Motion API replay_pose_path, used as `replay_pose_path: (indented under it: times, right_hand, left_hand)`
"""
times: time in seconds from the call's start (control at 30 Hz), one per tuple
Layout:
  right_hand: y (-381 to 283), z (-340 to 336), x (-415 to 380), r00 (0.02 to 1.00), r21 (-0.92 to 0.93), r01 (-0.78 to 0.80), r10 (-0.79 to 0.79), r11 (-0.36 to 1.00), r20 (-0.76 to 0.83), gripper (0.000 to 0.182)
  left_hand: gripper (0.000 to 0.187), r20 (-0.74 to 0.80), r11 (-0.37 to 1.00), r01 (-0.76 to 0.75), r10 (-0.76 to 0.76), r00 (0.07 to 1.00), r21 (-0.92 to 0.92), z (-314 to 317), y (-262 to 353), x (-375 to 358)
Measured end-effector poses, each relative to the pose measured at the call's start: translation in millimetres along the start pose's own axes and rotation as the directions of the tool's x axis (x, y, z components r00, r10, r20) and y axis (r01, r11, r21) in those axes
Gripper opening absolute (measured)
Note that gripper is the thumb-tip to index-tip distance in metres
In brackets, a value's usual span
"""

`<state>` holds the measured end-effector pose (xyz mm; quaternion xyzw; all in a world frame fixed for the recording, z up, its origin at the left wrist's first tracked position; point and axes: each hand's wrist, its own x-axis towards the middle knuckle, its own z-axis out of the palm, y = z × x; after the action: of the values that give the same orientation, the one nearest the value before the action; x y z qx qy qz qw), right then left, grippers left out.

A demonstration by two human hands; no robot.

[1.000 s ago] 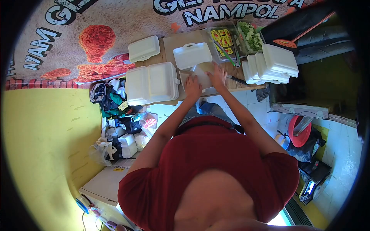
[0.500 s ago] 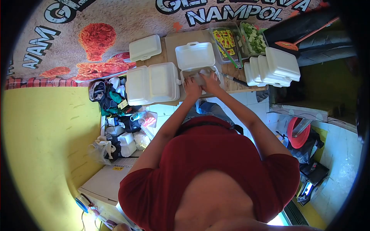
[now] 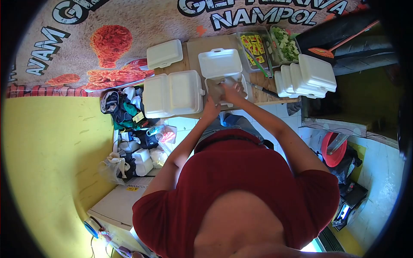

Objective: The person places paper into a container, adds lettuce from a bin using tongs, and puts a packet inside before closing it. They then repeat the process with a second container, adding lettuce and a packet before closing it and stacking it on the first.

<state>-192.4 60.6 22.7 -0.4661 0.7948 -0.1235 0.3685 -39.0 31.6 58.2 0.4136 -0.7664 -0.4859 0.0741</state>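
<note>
An open white foam food box (image 3: pixel 220 63) stands in front of me on the table, its lid tipped back. A thin brownish sheet, perhaps paper (image 3: pixel 214 91), lies over the left part of its base and rises past the near edge. My left hand (image 3: pixel 211 109) grips the sheet's near left edge with closed fingers. Over the box's base, my right hand (image 3: pixel 233 95) is closed on the sheet's right part. What lies under the sheet is hidden by it and by my fingers.
Left of the box stand stacked open foam boxes (image 3: pixel 172 94) and a closed one (image 3: pixel 164 53). Behind are a tub of yellow sachets (image 3: pixel 254 48) with green-handled tongs and a tub of chopped greens (image 3: pixel 285 45). A black-handled knife (image 3: pixel 264 90) and more foam boxes (image 3: pixel 316 73) are rightward.
My left hand has drawn back toward me, out of the box, pulling up the left side of the brownish sheet. My right hand stays over the box's base. The view has shifted slightly.
</note>
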Motion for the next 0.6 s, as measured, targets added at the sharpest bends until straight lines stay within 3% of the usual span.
replay_pose_path:
  times: [0.1,0.17,0.23,0.3,0.43,0.53,0.6]
  right_hand:
    - [-9.4,9.6,6.2,0.979,-0.023,0.042,-0.036,0.999,0.2,0.071]
    - [-18.6,21.7,3.1,0.987,-0.171,0.033,-0.005,0.985,0.161,0.072]
    - [-17.1,47.1,-2.1,0.999,-0.386,-0.049,0.039,0.921,-0.033,0.075]
    - [-12.7,51.6,-2.1,0.999,-0.39,-0.042,0.033,0.92,-0.031,0.078]
    - [-39.2,8.7,-23.2,0.993,-0.24,-0.117,0.119,0.964,-0.005,0.071]
    - [-19.7,-16.5,-22.3,0.997,-0.058,0.083,-0.083,0.995,0.005,0.058]
    - [-13.6,-28.1,-23.2,0.992,0.037,0.107,-0.105,0.994,-0.072,0.053]
  left_hand:
    - [0.084,0.068,0.992,0.079,-0.072,0.995,-0.101,-7.5,11.4,-6.0]
    - [0.087,0.105,0.98,0.112,-0.096,0.99,-0.165,-6.8,12.1,-7.4]
    - [0.086,0.116,0.987,0.095,-0.08,0.99,-0.132,-2.8,4.5,-7.1]
    - [0.086,0.123,0.99,0.077,-0.062,0.991,-0.121,0.8,-1.0,-7.8]
    - [0.088,0.037,0.987,0.009,-0.003,0.999,-0.16,0.9,-6.9,-11.3]
    - [0.085,0.005,0.979,0.009,-0.008,1.0,-0.203,-0.6,-15.3,-7.7]
    - [0.083,-0.01,0.976,-0.005,0.002,1.0,-0.216,-5.9,-15.5,-7.1]
